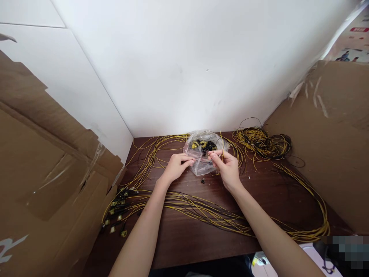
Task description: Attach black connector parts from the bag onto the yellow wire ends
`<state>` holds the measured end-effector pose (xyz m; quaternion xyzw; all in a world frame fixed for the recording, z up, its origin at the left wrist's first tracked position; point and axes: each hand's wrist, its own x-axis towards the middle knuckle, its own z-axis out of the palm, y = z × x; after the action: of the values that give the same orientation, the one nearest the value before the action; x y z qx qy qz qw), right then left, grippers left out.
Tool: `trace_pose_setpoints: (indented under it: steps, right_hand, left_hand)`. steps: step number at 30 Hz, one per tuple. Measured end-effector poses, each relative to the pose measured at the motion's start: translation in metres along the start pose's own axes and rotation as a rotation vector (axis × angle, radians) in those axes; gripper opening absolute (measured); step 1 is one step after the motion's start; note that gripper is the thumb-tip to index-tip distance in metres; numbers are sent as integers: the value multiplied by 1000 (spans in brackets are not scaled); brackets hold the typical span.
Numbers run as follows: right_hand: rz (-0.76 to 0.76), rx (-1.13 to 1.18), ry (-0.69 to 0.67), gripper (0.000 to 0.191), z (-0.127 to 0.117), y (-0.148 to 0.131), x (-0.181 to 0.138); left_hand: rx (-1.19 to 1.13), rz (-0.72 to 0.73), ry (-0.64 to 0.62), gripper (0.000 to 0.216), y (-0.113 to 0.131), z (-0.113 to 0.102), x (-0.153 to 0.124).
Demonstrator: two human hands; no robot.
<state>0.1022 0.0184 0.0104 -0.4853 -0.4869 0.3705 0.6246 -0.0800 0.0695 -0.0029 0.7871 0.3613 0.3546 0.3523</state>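
Note:
A thin black wire (198, 157) runs between my two hands, over the front of a clear plastic bag (198, 169). My left hand (177, 167) pinches the wire between thumb and fingertips. With its fingertips closed on the wire too, my right hand (227, 168) is at the bag's right side; what else may be in that pinch is too small to make out. Inside the open bag lie small black and yellow parts (206, 144). Just below the bag, a small black piece (203, 181) rests on the dark wooden tabletop (190, 250).
Long yellow and black wires (201, 209) stretch under my forearms, with black and yellowish end pieces (115, 211) at left. More wires (152, 154) curve behind. A tangled wire coil (259, 142) lies back right. Cardboard (57, 173) (323, 146) flanks both sides; a white wall (201, 77) stands behind.

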Motion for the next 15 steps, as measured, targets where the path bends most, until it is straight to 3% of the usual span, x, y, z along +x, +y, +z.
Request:
trace_pose_setpoints:
  steps: [15]
  right_hand:
    - [46, 400, 232, 23, -22, -19, 14]
  left_hand:
    - [33, -31, -2, 21, -1, 0, 0]
